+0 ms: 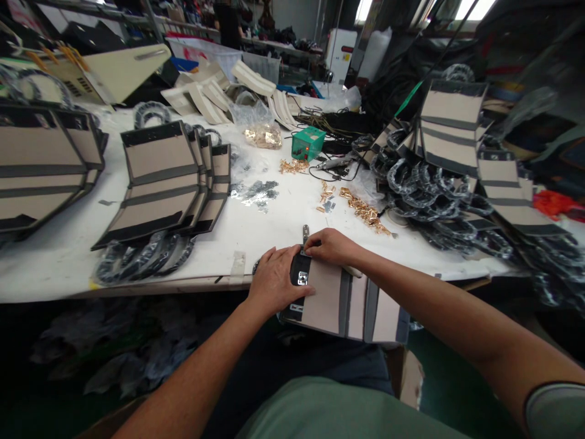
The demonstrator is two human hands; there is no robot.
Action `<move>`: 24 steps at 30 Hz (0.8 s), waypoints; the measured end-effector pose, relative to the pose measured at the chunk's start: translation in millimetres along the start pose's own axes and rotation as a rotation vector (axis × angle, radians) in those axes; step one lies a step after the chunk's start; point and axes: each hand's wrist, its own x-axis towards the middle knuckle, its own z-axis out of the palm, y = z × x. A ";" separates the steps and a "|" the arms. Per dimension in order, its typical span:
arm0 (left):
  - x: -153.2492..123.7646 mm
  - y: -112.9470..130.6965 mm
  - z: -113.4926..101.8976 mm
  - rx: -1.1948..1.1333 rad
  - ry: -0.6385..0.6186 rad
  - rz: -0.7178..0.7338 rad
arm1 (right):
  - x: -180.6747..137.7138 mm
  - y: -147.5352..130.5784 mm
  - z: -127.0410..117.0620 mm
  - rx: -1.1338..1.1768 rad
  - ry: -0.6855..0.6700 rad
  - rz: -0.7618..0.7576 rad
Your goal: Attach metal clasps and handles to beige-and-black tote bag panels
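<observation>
A beige and black bag panel (326,292) lies in front of me at the table's front edge, its near part hanging over it. My left hand (274,277) grips its black left border, thumb on top and fingers over the far side. Small silvery metal plates (302,278) sit along that border. My right hand (331,246) is closed in a pinch at the border's far end, over another plate; what its fingertips hold is hidden. Just beyond them a narrow metal piece (306,231) sticks out on the table.
Folded bag panels (158,158) with plastic-wrapped handles stand at left, and more (452,122) are piled at right. Gold-coloured hardware (363,210) lies scattered ahead, near silvery scraps (256,194). Further back are a green box (308,143) with a cable and a bag of gold pieces (262,135).
</observation>
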 end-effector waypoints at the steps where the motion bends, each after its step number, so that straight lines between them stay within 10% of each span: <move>1: -0.1 -0.1 0.2 0.001 0.000 0.003 | -1.2 -0.3 0.7 -0.011 0.011 -0.005; 24: -0.6 -1.3 1.5 -0.001 0.006 0.047 | -18.3 -5.6 23.9 -0.292 0.244 0.001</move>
